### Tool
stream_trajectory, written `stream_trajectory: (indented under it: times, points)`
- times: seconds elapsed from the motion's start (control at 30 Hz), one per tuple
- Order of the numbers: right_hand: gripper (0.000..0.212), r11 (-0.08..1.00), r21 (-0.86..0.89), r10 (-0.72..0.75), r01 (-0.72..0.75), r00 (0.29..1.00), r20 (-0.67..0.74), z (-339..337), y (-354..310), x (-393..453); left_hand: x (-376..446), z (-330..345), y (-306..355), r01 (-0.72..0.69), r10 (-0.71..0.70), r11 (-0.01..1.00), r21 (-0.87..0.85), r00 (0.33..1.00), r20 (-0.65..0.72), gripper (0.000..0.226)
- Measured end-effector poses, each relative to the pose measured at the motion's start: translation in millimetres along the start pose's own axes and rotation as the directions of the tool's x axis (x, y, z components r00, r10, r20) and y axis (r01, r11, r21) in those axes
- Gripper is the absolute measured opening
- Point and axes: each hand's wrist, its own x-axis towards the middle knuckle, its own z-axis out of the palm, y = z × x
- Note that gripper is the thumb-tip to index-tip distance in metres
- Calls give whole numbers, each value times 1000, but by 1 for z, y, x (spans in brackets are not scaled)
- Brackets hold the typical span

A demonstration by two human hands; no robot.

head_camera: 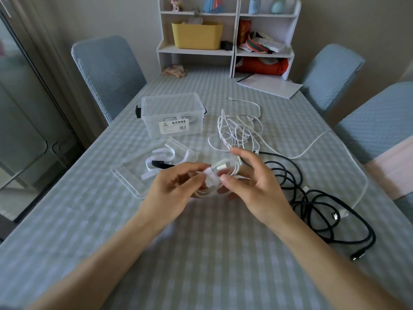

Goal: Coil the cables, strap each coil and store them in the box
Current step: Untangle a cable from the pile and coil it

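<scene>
Above the table's middle I hold a small coil of white cable (pixel 225 170) between both hands. My left hand (pixel 172 190) pinches a white strap (pixel 211 177) wrapped over the coil. My right hand (pixel 252 184) grips the coil's right side with thumb and curled fingers. A clear plastic box (pixel 173 116) stands open at the back left, with a white coil partly visible inside. Behind my hands lies a loose tangle of white cable (pixel 237 130). A long black cable (pixel 312 202) sprawls to the right.
The box's clear lid (pixel 134 180) lies left of my hands, with several white straps (pixel 161 156) and a black strap (pixel 159 164) on it. A white shelf unit (pixel 230 34) stands at the table's far end, a notebook (pixel 270 85) beside it. Blue chairs surround the checked tablecloth (pixel 201 253).
</scene>
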Motion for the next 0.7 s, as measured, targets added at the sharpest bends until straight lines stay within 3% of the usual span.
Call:
stream_trajectory:
  times: [0.13, 0.2, 0.37, 0.47, 0.53, 0.6, 0.7]
  points:
    - [16, 997, -76, 15, -11, 998, 61, -5, -3, 2, 0, -9, 0, -65, 64, 989, 129, 998, 11, 23]
    - [11, 996, -73, 48, -42, 996, 73, -4, 0, 2, -1, -11, -1, -103, 105, 982, 157, 995, -3, 24]
    - [39, 989, -80, 137, -123, 967, 214, -1, -3, -1, -3, -7, -4, -164, 193, 964, 208, 973, -128, 20]
    - [34, 988, -154, 38, -7, 979, 199, -2, 0, -2, -6, -1, -3, -122, 163, 961, 249, 975, -151, 13]
    - [28, 977, -199, -38, 71, 986, 164, -2, 1, -3, -6, -1, -1, -65, 106, 962, 267, 984, -142, 18]
    - [25, 948, -274, -120, 160, 980, 158, -3, 2, -5, -5, -3, 3, 80, -67, 992, 102, 990, -125, 26]
    - [23, 819, -444, -299, 363, 931, 208, -4, 5, -4, -2, -6, 9, 359, -361, 928, -96, 932, -10, 31]
